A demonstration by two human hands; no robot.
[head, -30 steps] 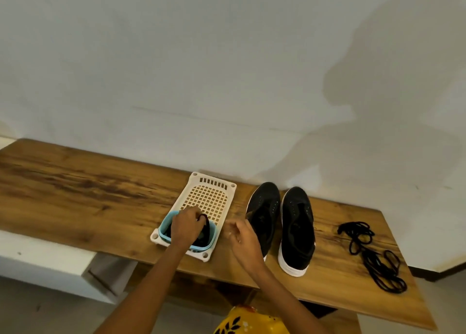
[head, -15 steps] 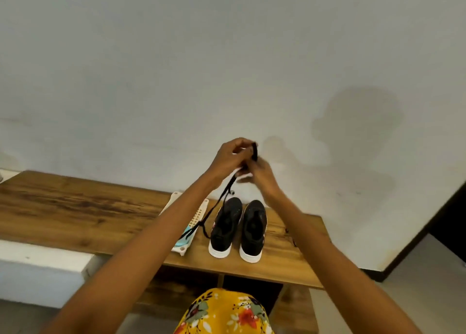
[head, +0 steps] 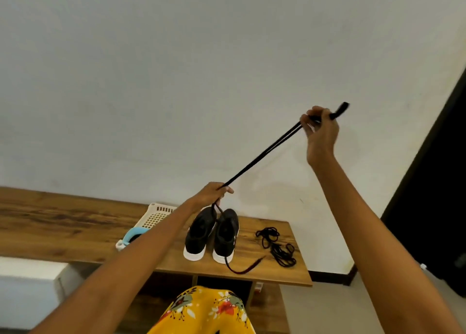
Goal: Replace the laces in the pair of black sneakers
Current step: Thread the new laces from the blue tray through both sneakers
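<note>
Two black sneakers (head: 213,232) with white soles stand side by side on the wooden bench (head: 63,227), toes toward the wall. A black lace (head: 262,154) is stretched doubled in the air above them. My right hand (head: 319,129) pinches its folded end high at the right. My left hand (head: 213,193) grips the two strands lower down, just above the sneakers. The loose tails hang from my left hand, and one end trails past the bench's front edge. A tangle of black laces (head: 276,245) lies to the right of the sneakers.
A white perforated plastic tray (head: 156,216) with a light blue container (head: 133,234) sits left of the sneakers, partly hidden by my left arm. A plain wall rises behind the bench. A dark opening is at the far right. Yellow floral clothing shows at the bottom.
The lace came out of the blue container, and both hands rose with it. My right hand has since pulled up and to the right, stretching the doubled lace away from my left hand.
</note>
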